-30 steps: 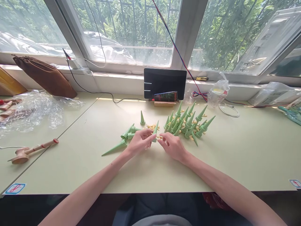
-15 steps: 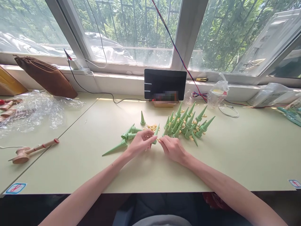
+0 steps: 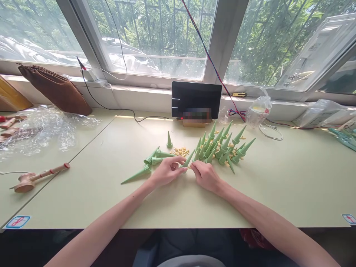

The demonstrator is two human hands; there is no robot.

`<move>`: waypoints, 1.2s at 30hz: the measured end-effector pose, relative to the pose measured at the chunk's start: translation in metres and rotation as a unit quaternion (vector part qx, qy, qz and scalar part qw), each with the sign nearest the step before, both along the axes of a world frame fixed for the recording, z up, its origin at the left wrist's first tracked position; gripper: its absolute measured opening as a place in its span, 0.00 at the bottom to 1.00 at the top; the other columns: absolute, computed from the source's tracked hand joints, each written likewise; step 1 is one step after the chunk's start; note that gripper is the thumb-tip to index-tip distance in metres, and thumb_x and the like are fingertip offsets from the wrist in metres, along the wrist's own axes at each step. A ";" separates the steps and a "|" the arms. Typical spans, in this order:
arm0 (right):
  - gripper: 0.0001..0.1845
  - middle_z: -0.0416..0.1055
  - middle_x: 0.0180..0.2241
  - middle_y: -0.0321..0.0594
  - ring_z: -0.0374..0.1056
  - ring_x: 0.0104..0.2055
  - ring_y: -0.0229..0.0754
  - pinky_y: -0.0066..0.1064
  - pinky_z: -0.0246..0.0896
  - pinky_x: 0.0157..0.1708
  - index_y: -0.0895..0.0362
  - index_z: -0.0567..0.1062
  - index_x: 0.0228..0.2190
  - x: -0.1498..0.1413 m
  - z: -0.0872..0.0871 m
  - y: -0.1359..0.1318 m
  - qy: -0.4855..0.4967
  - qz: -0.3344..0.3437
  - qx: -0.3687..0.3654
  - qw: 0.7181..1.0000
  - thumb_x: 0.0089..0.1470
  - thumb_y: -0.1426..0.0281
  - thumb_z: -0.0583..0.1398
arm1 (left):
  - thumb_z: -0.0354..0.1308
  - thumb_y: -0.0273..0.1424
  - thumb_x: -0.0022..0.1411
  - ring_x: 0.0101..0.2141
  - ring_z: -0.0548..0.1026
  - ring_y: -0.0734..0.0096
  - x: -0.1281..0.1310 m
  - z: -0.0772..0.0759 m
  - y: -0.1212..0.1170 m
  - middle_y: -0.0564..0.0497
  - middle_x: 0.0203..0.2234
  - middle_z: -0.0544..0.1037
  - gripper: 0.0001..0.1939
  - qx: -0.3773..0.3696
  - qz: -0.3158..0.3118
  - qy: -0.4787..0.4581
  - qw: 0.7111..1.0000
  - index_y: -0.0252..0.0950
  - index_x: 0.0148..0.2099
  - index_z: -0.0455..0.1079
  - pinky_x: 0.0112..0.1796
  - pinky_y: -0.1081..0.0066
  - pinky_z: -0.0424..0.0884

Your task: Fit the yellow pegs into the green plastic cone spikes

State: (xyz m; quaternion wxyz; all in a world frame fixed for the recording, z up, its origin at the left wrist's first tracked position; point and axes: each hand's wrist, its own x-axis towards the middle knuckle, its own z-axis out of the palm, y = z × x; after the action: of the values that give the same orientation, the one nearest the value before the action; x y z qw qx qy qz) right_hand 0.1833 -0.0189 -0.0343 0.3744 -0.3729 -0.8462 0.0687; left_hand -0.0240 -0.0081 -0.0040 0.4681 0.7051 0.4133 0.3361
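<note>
Near the middle of the table, my left hand [image 3: 168,170] grips a green plastic cone spike [image 3: 189,158] by its base, tip leaning up and to the right. My right hand [image 3: 206,174] pinches a small yellow peg [image 3: 190,167] against the side of that base; how far it goes in is hidden by the fingers. Behind my hands lies a small heap of yellow pegs [image 3: 181,151]. Several loose green spikes [image 3: 137,174] lie left of my left hand, and one spike [image 3: 169,140] stands upright behind them. To the right stands a cluster of green spikes [image 3: 222,146] with yellow pegs in their sides.
A black tablet [image 3: 196,100] on a small stand is at the back. At left lie a wooden kendama [image 3: 26,182], crumpled clear plastic [image 3: 63,126] and a brown pouch [image 3: 55,91]. A bagged cup [image 3: 258,109] and a cable [image 3: 271,132] lie back right.
The spike in my left hand has tilted more to the right, and the hand has dropped slightly. My right hand has shifted a little to the right, still pinching the peg.
</note>
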 end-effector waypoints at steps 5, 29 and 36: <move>0.15 0.67 0.24 0.37 0.60 0.24 0.36 0.28 0.54 0.26 0.57 0.68 0.29 0.000 0.000 0.000 0.027 0.011 -0.042 0.999 0.67 0.71 0.48 | 0.63 0.38 0.59 0.18 0.67 0.77 0.001 -0.001 0.000 0.56 0.20 0.69 0.14 0.015 0.007 0.007 1.000 0.35 0.45 0.74 0.21 0.74 0.68; 0.14 0.68 0.25 0.37 0.60 0.23 0.36 0.27 0.54 0.25 0.57 0.69 0.30 -0.002 0.003 0.003 0.108 -0.035 -0.012 0.994 0.67 0.69 0.50 | 0.62 0.43 0.60 0.29 0.78 0.70 0.003 0.016 0.005 0.44 0.42 0.76 0.22 -0.053 0.034 -0.114 0.992 0.36 0.51 0.69 0.32 0.66 0.79; 0.16 0.67 0.23 0.37 0.59 0.21 0.35 0.28 0.49 0.22 0.57 0.70 0.31 -0.001 0.004 0.002 0.028 -0.054 0.101 0.993 0.68 0.71 0.48 | 0.61 0.48 0.60 0.20 0.73 0.76 0.002 0.012 0.008 0.53 0.23 0.74 0.20 -0.155 0.029 -0.123 0.980 0.34 0.36 0.66 0.21 0.76 0.71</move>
State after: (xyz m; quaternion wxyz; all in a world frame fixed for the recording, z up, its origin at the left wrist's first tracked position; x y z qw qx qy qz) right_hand 0.1818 -0.0171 -0.0305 0.4367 -0.3766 -0.8166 -0.0267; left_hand -0.0224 -0.0005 0.0082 0.6087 0.5650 0.4201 0.3657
